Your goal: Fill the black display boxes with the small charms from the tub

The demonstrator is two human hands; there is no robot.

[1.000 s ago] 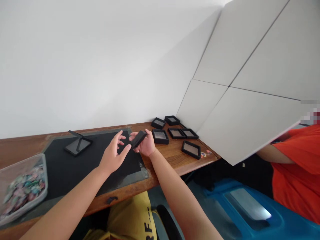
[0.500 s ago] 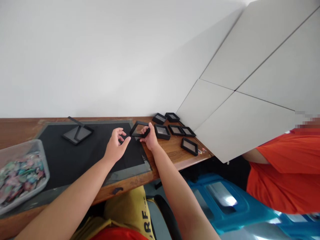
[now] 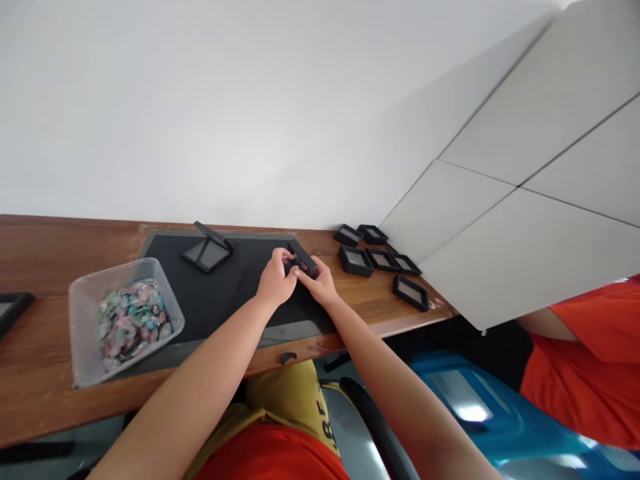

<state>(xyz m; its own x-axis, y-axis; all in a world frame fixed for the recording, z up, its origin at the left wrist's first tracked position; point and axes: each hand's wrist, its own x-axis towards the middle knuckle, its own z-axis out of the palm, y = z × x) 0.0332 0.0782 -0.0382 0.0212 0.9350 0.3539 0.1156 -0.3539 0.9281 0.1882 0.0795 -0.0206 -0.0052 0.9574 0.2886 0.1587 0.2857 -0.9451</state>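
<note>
Both hands meet over the black mat on the wooden table. My left hand and my right hand are closed together on a small black square frame, held on edge just above the mat. An opened black frame with its lid propped up lies at the mat's far left. Several closed black frames lie in a cluster on the table to the right.
A clear plastic tub of small colourful pieces stands at the left. Another black frame shows at the far left edge. A grey panel slants over the table's right end. A person in an orange shirt sits at the right.
My left hand has closed onto the frame that my right hand held. The frame turned from flat to on edge. The view has shifted to the left.
</note>
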